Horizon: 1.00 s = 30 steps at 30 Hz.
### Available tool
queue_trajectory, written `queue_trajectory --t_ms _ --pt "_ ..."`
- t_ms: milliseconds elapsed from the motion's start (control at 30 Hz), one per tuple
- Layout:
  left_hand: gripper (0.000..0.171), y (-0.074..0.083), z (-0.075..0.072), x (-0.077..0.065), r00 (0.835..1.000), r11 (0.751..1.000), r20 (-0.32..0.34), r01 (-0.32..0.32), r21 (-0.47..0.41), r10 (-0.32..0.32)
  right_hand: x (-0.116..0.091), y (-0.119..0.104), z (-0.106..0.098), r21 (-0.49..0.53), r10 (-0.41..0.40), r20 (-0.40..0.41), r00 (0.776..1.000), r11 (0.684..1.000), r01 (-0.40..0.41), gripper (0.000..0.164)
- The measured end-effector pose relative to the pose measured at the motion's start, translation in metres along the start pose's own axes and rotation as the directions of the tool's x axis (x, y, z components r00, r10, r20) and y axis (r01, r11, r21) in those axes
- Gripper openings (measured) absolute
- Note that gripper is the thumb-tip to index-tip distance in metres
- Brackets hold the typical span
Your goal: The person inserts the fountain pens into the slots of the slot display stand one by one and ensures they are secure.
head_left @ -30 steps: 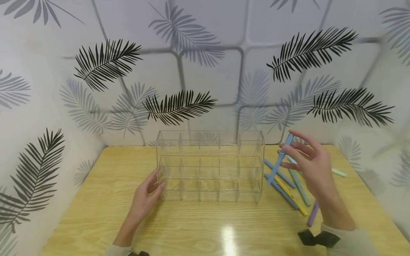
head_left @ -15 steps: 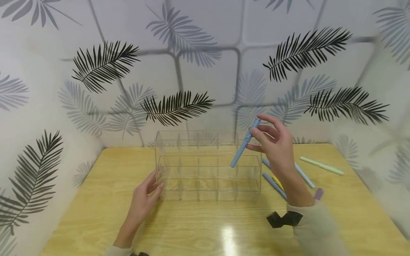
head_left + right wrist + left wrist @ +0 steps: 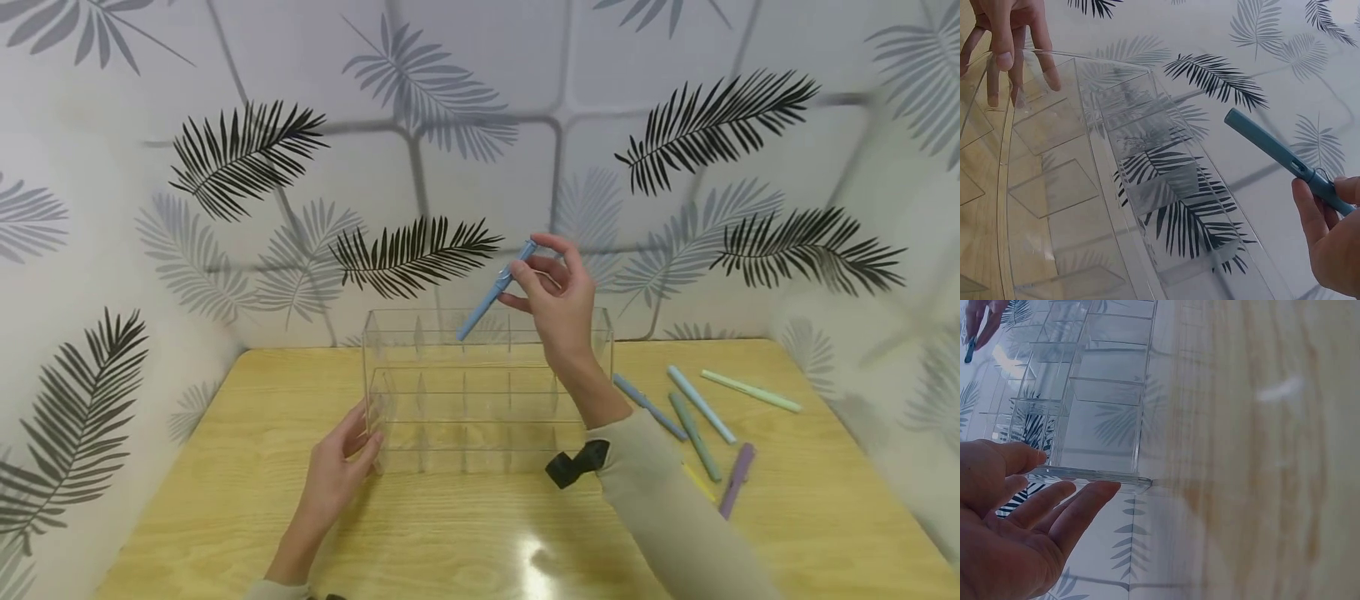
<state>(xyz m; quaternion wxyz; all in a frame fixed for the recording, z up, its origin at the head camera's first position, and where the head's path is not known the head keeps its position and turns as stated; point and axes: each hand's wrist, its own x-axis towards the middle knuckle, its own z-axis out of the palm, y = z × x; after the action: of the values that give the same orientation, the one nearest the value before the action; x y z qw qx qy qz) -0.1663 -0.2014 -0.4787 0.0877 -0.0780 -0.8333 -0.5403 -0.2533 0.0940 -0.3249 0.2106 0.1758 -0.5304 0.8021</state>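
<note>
Pen (image 3: 495, 290) has been carried leftward and upward within the last second, from over the loose pens (image 3: 694, 437) to the upper part of the rack (image 3: 465, 408). By this, it may be judged, the picking-up has been finished and the work has been shifted to the rack, though the pen has not yet been let go. It is held at a slant, its free end pointed down and left near the top row as seen from the head; in the right wrist view it is seen apart from the clear plastic. A slim blue barrel is shown, turned teal in that view, with a clip towards the held end.

That end is pinched between the thumb and fingers of the right hand (image 3: 557, 304). The rack's left end wall is gripped by the left hand (image 3: 341, 467), thumb on one face and fingers on the other; this hold has been left unchanged. Dividers are seen in each of the rack's stepped rows. To the right, yellow, purple, green and blue pens are spread on the table (image 3: 225, 483), partly covered by the right sleeve (image 3: 667, 492). Behind, the wall (image 3: 487, 200) is patterned with leaves.
</note>
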Motion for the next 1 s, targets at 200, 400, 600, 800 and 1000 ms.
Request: queue_trajectory --t_ms 200,400,600,800,1000 --pt "0.055 0.001 0.000 0.000 1.000 1.000 0.005 0.007 0.004 -0.007 0.010 0.021 0.018 -0.009 -0.058 -0.035 0.998 0.998 0.057 0.036" --pt "0.055 0.000 -0.001 0.000 1.000 1.000 0.003 0.004 0.006 -0.004 0.014 0.034 0.023 -0.067 -0.061 -0.050 0.997 0.996 0.058 0.035" --pt "0.055 -0.001 -0.001 0.001 1.000 1.000 -0.002 0.000 -0.003 0.000 0.015 0.039 0.025 -0.142 -0.069 -0.001 0.998 0.988 0.068 0.039" --pt "0.056 0.000 0.000 0.001 1.000 1.000 -0.003 0.020 -0.018 -0.020 0.019 0.044 0.026 -0.254 -0.042 0.057 0.997 0.966 0.056 0.034" --pt "0.057 -0.001 0.001 0.002 0.999 0.999 0.000 0.039 -0.011 -0.039 0.019 0.044 0.025 -0.359 0.009 0.116 0.993 0.933 0.034 0.029"
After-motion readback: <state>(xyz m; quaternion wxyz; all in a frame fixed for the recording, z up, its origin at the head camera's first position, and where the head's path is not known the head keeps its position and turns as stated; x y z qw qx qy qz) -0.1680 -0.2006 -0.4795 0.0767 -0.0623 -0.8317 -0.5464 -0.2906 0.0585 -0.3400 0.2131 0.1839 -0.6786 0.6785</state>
